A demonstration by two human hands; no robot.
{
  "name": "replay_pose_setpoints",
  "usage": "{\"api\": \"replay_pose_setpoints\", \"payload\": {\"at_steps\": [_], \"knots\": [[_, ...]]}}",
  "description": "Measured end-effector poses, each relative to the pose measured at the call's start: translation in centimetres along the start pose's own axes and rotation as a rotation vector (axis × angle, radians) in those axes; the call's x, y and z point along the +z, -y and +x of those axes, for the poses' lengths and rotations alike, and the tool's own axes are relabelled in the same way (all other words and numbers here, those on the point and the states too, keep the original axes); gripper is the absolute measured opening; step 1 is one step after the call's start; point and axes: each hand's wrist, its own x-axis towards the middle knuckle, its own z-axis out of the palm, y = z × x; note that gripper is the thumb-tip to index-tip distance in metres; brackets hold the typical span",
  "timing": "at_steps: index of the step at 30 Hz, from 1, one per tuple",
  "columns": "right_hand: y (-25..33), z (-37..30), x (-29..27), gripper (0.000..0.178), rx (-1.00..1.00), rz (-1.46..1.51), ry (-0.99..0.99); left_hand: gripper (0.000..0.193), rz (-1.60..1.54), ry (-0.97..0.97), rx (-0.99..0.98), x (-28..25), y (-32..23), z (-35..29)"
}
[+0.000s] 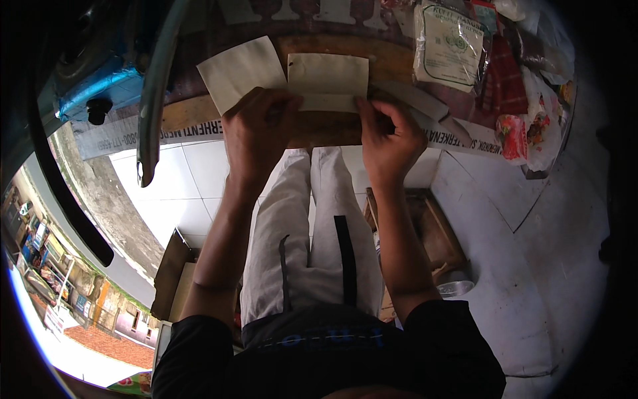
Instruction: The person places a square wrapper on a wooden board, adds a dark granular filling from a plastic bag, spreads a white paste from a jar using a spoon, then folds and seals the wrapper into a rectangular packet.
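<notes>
A pale, thin square dough wrapper [328, 72] lies on a brown wooden board [319, 46], with a straight crease and a narrow folded strip along its near edge. My left hand [256, 130] is closed, its fingertips at the near left corner of that strip. At the near right corner, the thumb and forefinger of my right hand [392, 136] pinch the edge. A second pale wrapper [242, 70] lies flat and slightly turned to the left, partly under my left hand. Just beyond my right hand rests a knife [415, 98] with a broad grey blade.
A clear plastic pack of square wrappers [450, 48] sits at the far right, near a red cloth [506, 83] and plastic bags [541, 123]. On the left stand a blue metal stove-like unit [100, 86] and a grey upright post [156, 100]. A wooden stool [432, 229] stands below the table.
</notes>
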Motion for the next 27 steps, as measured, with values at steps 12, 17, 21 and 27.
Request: {"api": "replay_pose_setpoints", "payload": {"at_steps": [12,17,21,27], "knots": [[0.36,0.13,-0.17,0.015,-0.005,-0.003,-0.002,0.010,0.010,-0.034,-0.007,0.14,0.26,0.09],[0.48,0.27,-0.12,0.018,0.018,0.039,-0.018,0.020,0.050,-0.060,-0.096,0.21,0.30,-0.13],[0.54,0.43,-0.12,0.020,0.056,0.063,-0.009,0.025,0.021,-0.092,-0.084,0.38,0.31,-0.03],[0.43,0.49,-0.18,0.020,0.128,0.101,0.008,0.028,0.007,-0.047,-0.114,0.07,0.74,0.12]]}}
